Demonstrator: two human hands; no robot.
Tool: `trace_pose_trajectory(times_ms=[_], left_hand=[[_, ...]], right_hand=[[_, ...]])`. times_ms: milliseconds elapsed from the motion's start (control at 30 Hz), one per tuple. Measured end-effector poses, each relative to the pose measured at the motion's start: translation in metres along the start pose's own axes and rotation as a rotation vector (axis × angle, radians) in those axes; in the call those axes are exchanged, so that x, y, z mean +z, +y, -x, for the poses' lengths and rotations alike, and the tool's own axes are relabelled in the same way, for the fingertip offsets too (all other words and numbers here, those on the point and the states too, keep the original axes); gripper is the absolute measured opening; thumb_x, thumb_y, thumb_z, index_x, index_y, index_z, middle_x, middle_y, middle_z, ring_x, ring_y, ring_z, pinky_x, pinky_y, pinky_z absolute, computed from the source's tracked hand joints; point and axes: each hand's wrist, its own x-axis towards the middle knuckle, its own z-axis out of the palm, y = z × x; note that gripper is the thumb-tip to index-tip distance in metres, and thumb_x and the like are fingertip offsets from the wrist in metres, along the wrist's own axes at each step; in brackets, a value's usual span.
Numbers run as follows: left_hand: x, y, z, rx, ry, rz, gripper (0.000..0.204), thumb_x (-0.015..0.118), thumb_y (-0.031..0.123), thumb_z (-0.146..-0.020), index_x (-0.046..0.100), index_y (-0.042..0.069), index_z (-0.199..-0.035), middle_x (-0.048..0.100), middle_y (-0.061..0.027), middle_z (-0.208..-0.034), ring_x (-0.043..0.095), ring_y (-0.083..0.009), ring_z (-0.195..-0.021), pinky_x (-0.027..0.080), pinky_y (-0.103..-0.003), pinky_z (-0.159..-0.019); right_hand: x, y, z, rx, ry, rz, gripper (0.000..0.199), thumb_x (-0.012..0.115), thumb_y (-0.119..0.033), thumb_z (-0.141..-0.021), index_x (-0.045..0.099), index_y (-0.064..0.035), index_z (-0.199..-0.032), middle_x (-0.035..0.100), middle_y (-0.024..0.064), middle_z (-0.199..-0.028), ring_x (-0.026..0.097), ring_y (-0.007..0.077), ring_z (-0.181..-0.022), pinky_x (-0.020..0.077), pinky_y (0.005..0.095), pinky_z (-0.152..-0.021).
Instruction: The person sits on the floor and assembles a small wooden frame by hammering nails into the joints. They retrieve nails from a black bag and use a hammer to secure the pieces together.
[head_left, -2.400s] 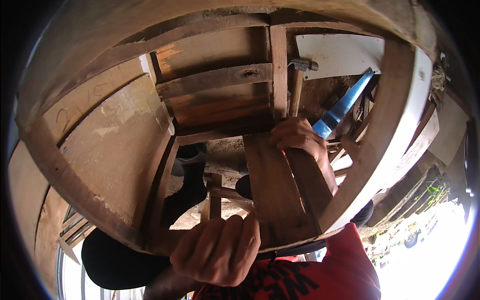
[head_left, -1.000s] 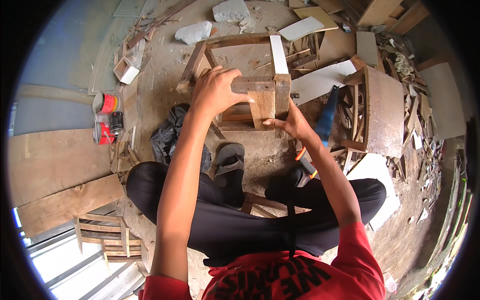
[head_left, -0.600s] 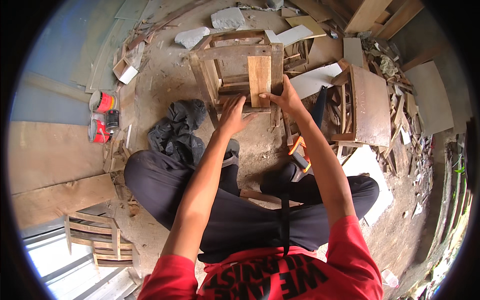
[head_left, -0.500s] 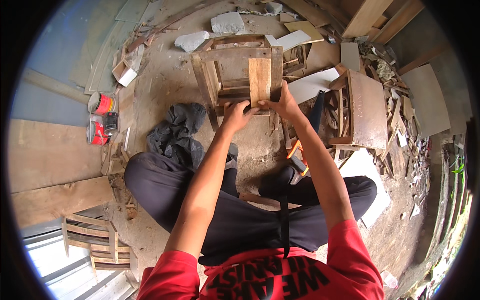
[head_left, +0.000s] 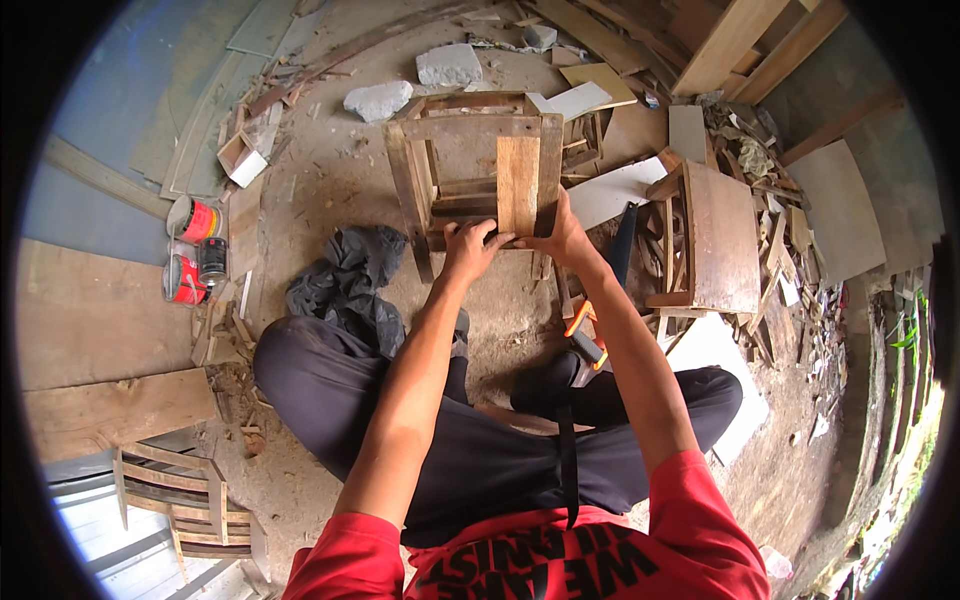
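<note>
A small wooden stool frame (head_left: 410, 180) stands on the ground in front of my folded legs. Across its right part lies a lighter wooden slat (head_left: 518, 185), running from the far rail to the near one. At the slat's near left corner, my left hand (head_left: 468, 252) is closed, its fingers bent over the slat's edge and the near rail. My right hand (head_left: 565, 238) grips the near right corner, thumb toward the slat's end and fingers along the frame's right side. Both thumbs come close together at the slat's near end. The undersides of my fingers are hidden.
A handsaw with an orange and black handle (head_left: 583, 333) lies by my right forearm. Right of it sits another wooden frame with a panel (head_left: 722, 240), amid scrap wood. Black cloth or plastic (head_left: 350, 285) lies left; tins (head_left: 193, 220) stand farther left. Stone blocks (head_left: 448, 65) lie beyond.
The whole view has shifted slightly, so the stool frame and its surroundings sit a little lower. Both hands stay at the slat's near end, with the left fingers slightly repositioned.
</note>
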Motion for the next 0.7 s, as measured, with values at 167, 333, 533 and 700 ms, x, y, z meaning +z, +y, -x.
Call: trace_pose_trajectory(times_ms=[167, 333, 533, 700], left_hand=[[0.002, -0.005, -0.003, 0.013, 0.021, -0.013, 0.045, 0.064, 0.051, -0.094, 0.073, 0.008, -0.102, 0.073, -0.0133, -0.092, 0.066, -0.0313, -0.086, 0.033, -0.043, -0.088], [0.006, -0.008, -0.003, 0.067, 0.121, -0.03, 0.044, 0.065, 0.05, -0.094, 0.074, 0.007, -0.1, 0.073, -0.013, -0.083, 0.067, -0.0296, -0.076, 0.035, -0.041, -0.086], [-0.004, 0.003, -0.007, -0.048, -0.004, -0.011, 0.045, 0.067, 0.05, -0.093, 0.074, 0.007, -0.102, 0.074, -0.0155, -0.093, 0.068, -0.0312, -0.086, 0.034, -0.042, -0.089], [-0.004, 0.001, -0.009, -0.051, -0.032, -0.029, 0.05, 0.064, 0.053, -0.094, 0.074, 0.005, -0.103, 0.074, -0.0161, -0.09, 0.068, -0.0313, -0.086, 0.036, -0.043, -0.092]], right_hand=[[-0.004, 0.001, -0.002, 0.034, -0.031, -0.027, 0.107, 0.092, -0.011, -0.069, 0.024, 0.0002, -0.15, 0.064, 0.022, -0.123, 0.064, 0.0277, -0.114, 0.0497, 0.0385, -0.099], [-0.004, 0.009, -0.005, 0.086, -0.021, -0.038, 0.096, 0.094, -0.021, -0.069, 0.035, -0.0035, -0.143, 0.064, 0.0183, -0.124, 0.062, 0.024, -0.116, 0.048, 0.0385, -0.099], [-0.005, 0.013, -0.008, 0.149, -0.034, -0.032, 0.091, 0.094, -0.021, -0.071, 0.038, -0.0013, -0.14, 0.064, 0.0159, -0.123, 0.06, 0.0218, -0.114, 0.0476, 0.038, -0.099], [-0.01, 0.024, -0.01, -0.036, -0.042, -0.025, 0.083, 0.092, -0.018, -0.072, 0.044, 0.0005, -0.137, 0.065, 0.0148, -0.119, 0.061, 0.0208, -0.11, 0.0487, 0.0367, -0.097]])
